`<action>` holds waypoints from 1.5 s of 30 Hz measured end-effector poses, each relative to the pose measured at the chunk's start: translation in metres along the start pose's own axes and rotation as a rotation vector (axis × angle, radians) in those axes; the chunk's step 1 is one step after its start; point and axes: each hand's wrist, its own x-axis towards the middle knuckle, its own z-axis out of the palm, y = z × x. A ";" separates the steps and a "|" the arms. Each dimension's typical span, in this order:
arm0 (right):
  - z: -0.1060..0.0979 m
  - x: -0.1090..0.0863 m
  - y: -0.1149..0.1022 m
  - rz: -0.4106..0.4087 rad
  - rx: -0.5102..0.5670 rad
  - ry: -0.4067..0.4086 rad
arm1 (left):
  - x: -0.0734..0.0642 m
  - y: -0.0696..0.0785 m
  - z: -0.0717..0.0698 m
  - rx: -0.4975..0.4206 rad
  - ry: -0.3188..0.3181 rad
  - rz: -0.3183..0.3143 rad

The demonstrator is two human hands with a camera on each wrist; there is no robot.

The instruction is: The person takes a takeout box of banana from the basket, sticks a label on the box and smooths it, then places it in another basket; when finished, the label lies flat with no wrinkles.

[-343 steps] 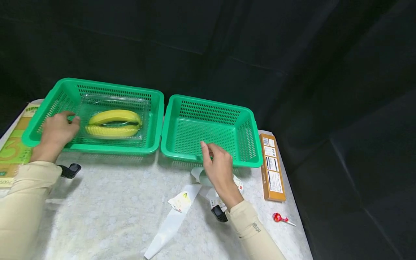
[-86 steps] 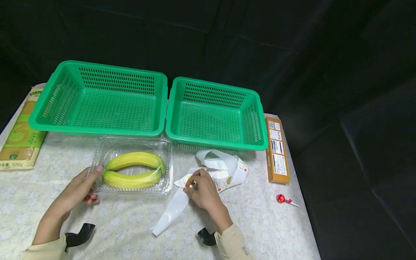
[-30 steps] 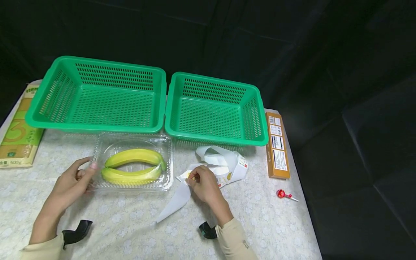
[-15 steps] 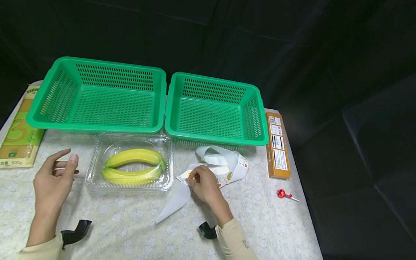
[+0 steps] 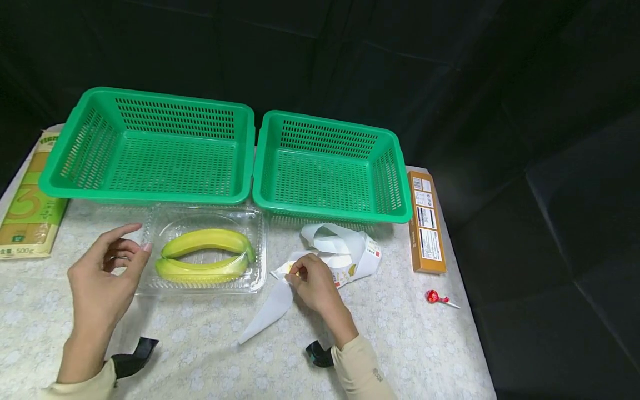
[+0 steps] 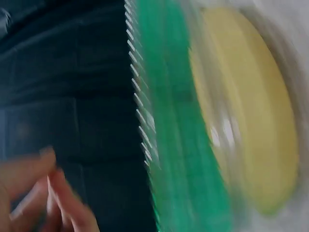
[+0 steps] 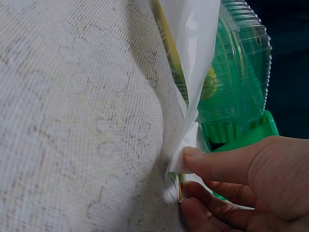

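My left hand is at the left edge of the clear plastic clamshell container. Its fingers are loosely bent, thumb apart from index finger, with nothing seen between them; whether the thumb touches the container I cannot tell. Two yellow bananas show through the container. To its right, my right hand pinches a white strip of labels between thumb and fingers, low over the table. In the right wrist view a paper edge sits under the thumb. The left wrist view is blurred, with a banana filling its right side.
Two green baskets stand side by side behind the container. More of the looped label strip lies right of my right hand. An orange box and a red lollipop lie at right. A 500g packet lies at far left.
The bananas' container came out of the left basket onto the table. My left hand drew away from its left edge, then came back right. My right hand keeps its pinch on the strip.
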 end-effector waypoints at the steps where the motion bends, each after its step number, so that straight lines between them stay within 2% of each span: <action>1: 0.000 0.000 0.000 -0.005 -0.002 0.003 | -0.002 0.004 0.002 -0.033 -0.043 0.049; 4: 0.000 -0.001 0.000 -0.014 -0.003 0.013 | -0.010 0.017 0.013 -0.200 -0.200 0.187; 6: -0.001 -0.001 0.000 -0.012 -0.001 0.016 | -0.019 0.025 0.025 -0.304 -0.296 0.260; 8: -0.001 -0.001 0.000 -0.013 -0.002 0.015 | -0.030 0.033 0.040 -0.392 -0.390 0.296; 11: -0.001 -0.001 -0.001 -0.004 -0.005 0.011 | -0.050 0.041 0.062 -0.450 -0.543 0.326; 13: -0.001 0.000 -0.001 0.000 -0.010 0.010 | -0.062 0.045 0.075 -0.448 -0.669 0.310; 16: -0.001 0.000 -0.002 0.006 -0.016 0.009 | -0.074 0.046 0.091 -0.393 -0.831 0.271; 18: -0.001 0.000 -0.002 0.006 -0.019 0.008 | -0.079 0.044 0.099 -0.312 -0.911 0.273; 20: -0.001 0.000 -0.002 0.007 -0.017 0.005 | -0.083 0.040 0.106 -0.221 -0.963 0.302; 22: 0.000 0.000 -0.002 0.008 -0.014 0.005 | -0.085 0.036 0.111 -0.139 -0.996 0.343; 24: 0.000 0.000 -0.001 0.006 -0.013 0.008 | -0.087 0.032 0.115 -0.075 -1.002 0.380; 31: 0.001 0.001 0.000 0.004 -0.025 0.018 | -0.091 0.022 0.124 0.093 -0.960 0.442; 36: 0.001 0.000 -0.001 0.012 -0.021 0.014 | -0.094 0.019 0.126 0.168 -0.967 0.419; 45: 0.001 0.000 -0.001 0.011 -0.019 0.017 | -0.096 0.017 0.126 0.169 -1.015 0.344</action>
